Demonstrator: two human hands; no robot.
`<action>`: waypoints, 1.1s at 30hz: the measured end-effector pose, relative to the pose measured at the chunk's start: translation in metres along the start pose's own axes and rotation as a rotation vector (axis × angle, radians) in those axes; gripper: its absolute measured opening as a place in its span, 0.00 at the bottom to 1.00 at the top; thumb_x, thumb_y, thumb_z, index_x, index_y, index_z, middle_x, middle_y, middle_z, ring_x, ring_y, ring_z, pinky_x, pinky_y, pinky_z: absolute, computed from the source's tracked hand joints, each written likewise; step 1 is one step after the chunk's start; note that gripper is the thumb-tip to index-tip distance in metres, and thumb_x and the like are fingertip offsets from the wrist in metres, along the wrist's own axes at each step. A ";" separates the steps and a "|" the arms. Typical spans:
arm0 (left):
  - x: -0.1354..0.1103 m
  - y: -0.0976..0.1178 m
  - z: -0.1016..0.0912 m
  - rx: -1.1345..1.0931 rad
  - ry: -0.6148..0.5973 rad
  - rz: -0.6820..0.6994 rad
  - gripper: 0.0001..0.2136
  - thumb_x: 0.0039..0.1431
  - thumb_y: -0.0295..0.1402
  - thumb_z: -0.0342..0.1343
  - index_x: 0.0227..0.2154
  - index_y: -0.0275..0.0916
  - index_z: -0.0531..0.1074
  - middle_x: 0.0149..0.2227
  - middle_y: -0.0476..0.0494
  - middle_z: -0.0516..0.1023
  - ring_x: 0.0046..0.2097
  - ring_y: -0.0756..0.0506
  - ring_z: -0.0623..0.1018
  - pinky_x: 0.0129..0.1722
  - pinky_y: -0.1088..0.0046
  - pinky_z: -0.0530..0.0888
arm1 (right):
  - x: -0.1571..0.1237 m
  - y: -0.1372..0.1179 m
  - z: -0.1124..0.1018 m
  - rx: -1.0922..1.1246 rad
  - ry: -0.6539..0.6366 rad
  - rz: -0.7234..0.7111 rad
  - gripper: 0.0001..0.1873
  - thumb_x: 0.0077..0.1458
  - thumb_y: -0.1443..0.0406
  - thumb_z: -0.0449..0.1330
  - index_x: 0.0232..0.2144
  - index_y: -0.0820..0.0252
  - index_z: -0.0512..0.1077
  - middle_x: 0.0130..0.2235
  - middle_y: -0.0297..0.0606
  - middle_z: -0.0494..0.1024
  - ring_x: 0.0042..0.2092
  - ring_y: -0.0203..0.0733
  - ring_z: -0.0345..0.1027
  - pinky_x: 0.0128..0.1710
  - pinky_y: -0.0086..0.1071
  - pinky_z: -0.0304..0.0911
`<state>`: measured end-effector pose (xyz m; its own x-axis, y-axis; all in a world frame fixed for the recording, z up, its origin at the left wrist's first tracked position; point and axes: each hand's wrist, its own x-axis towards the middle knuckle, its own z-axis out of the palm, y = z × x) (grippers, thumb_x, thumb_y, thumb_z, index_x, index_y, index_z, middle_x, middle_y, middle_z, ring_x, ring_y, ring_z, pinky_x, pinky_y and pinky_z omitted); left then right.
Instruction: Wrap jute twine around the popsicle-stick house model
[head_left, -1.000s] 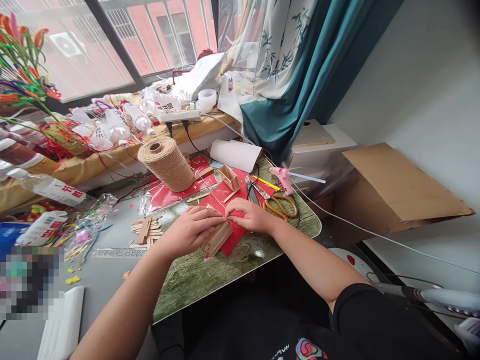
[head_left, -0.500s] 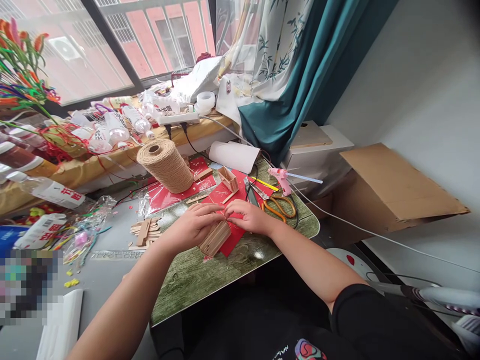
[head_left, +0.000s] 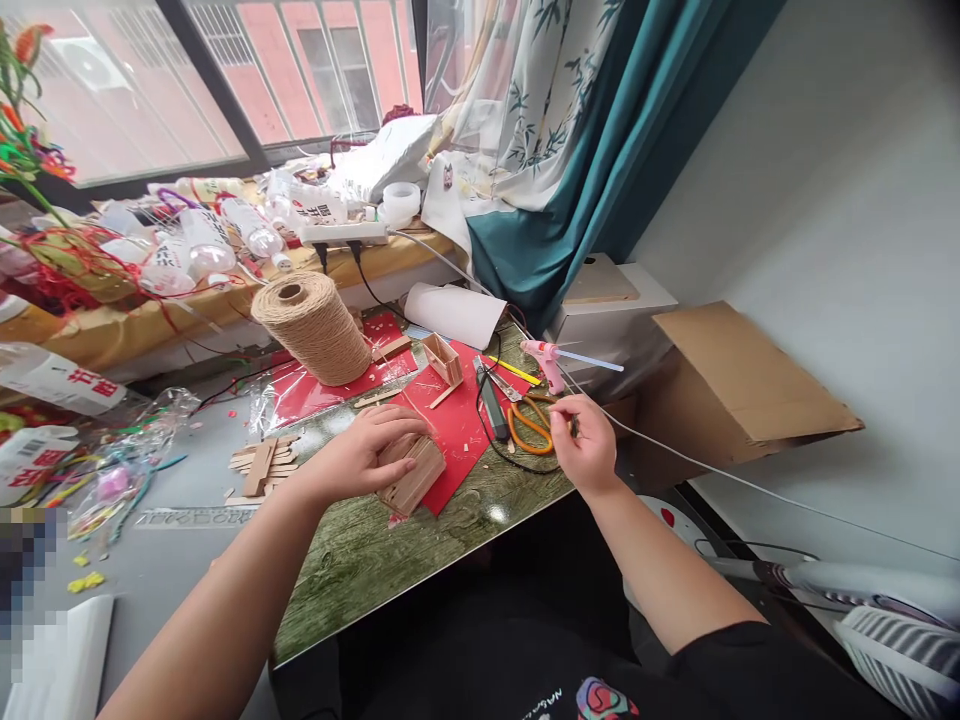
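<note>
My left hand (head_left: pixel 366 455) lies curled over a small panel of glued wooden sticks (head_left: pixel 412 478), holding it down at the edge of a red paper sheet (head_left: pixel 461 430). Off to the right, my right hand (head_left: pixel 581 447) has its fingers pinched together beside the orange-handled scissors (head_left: pixel 529 427). What the fingers pinch is too small to make out. Just beyond that hand a pink glue gun (head_left: pixel 546 355) lies with its white cord trailing right. A small open wooden box (head_left: pixel 442 358) stands on the red paper behind the panel.
A large twine spool (head_left: pixel 311 325) stands at the back left of the green table (head_left: pixel 390 560). Loose wooden sticks (head_left: pixel 262 462) lie left of my hand, and a utility knife (head_left: pixel 491 400) beside the scissors. Bottles and a power strip (head_left: pixel 341 232) crowd the windowsill. A cardboard box (head_left: pixel 742 380) stands right.
My right hand left the wooden panel and moved right to the scissors by the glue gun. My left hand stayed on the panel. The view shifted slightly right.
</note>
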<state>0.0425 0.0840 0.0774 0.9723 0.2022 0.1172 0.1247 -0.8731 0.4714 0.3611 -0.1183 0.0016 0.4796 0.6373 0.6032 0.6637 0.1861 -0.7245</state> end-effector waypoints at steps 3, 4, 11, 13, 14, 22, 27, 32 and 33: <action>-0.002 -0.001 0.001 0.027 0.012 -0.004 0.19 0.70 0.40 0.58 0.61 0.47 0.72 0.61 0.40 0.77 0.62 0.37 0.75 0.63 0.53 0.69 | -0.002 0.024 -0.013 -0.129 0.156 0.077 0.04 0.65 0.61 0.60 0.42 0.53 0.71 0.41 0.41 0.74 0.42 0.50 0.71 0.46 0.47 0.73; -0.001 0.000 0.001 0.036 0.011 -0.005 0.19 0.70 0.40 0.58 0.61 0.47 0.72 0.61 0.40 0.77 0.62 0.36 0.75 0.63 0.53 0.68 | 0.000 0.033 -0.014 -0.160 0.173 0.108 0.07 0.64 0.61 0.61 0.44 0.53 0.70 0.44 0.42 0.74 0.44 0.50 0.71 0.48 0.48 0.73; 0.006 0.020 0.000 0.137 -0.038 -0.006 0.20 0.69 0.39 0.58 0.62 0.48 0.72 0.60 0.41 0.77 0.61 0.36 0.75 0.63 0.50 0.68 | 0.032 0.088 0.003 -0.222 -0.033 0.254 0.30 0.57 0.59 0.67 0.59 0.60 0.69 0.59 0.54 0.72 0.59 0.57 0.71 0.60 0.54 0.70; 0.006 0.025 -0.001 0.168 -0.043 -0.004 0.20 0.69 0.37 0.57 0.62 0.48 0.72 0.61 0.41 0.77 0.61 0.36 0.76 0.63 0.49 0.68 | 0.041 0.095 0.010 -0.217 -0.067 0.277 0.32 0.56 0.59 0.67 0.61 0.61 0.68 0.60 0.56 0.73 0.61 0.59 0.70 0.63 0.56 0.68; 0.006 0.027 -0.001 0.176 -0.046 -0.005 0.20 0.69 0.37 0.57 0.62 0.48 0.71 0.61 0.40 0.77 0.61 0.36 0.75 0.63 0.49 0.69 | 0.045 0.097 0.013 -0.212 -0.075 0.295 0.33 0.56 0.59 0.68 0.61 0.61 0.68 0.60 0.56 0.74 0.61 0.59 0.70 0.64 0.57 0.67; 0.005 0.031 -0.003 0.121 -0.072 0.002 0.23 0.69 0.34 0.55 0.66 0.45 0.68 0.65 0.39 0.74 0.66 0.37 0.72 0.66 0.51 0.71 | 0.068 0.101 0.028 -0.176 -0.146 0.407 0.23 0.58 0.60 0.66 0.55 0.59 0.74 0.52 0.49 0.81 0.52 0.56 0.77 0.57 0.51 0.71; 0.000 0.015 0.001 0.086 -0.081 -0.069 0.22 0.70 0.33 0.53 0.66 0.45 0.66 0.67 0.38 0.71 0.70 0.35 0.68 0.70 0.46 0.68 | 0.072 0.099 0.028 -0.237 -0.187 0.416 0.20 0.60 0.61 0.64 0.53 0.61 0.75 0.53 0.51 0.81 0.52 0.57 0.77 0.56 0.48 0.71; -0.002 0.011 0.003 0.084 -0.062 -0.068 0.22 0.71 0.34 0.53 0.66 0.45 0.67 0.67 0.37 0.70 0.70 0.35 0.67 0.70 0.46 0.68 | 0.073 0.096 0.028 -0.239 -0.214 0.405 0.19 0.62 0.61 0.61 0.54 0.62 0.76 0.52 0.51 0.82 0.51 0.56 0.78 0.54 0.46 0.72; -0.001 0.014 0.003 0.093 -0.061 -0.059 0.22 0.71 0.34 0.53 0.66 0.46 0.67 0.67 0.37 0.71 0.70 0.35 0.68 0.70 0.46 0.68 | 0.074 0.095 0.027 -0.240 -0.222 0.403 0.20 0.62 0.62 0.61 0.54 0.62 0.76 0.53 0.51 0.82 0.51 0.57 0.78 0.54 0.46 0.72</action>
<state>0.0437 0.0704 0.0813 0.9727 0.2292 0.0374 0.1967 -0.8986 0.3921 0.4440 -0.0331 -0.0319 0.6085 0.7711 0.1875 0.5767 -0.2673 -0.7720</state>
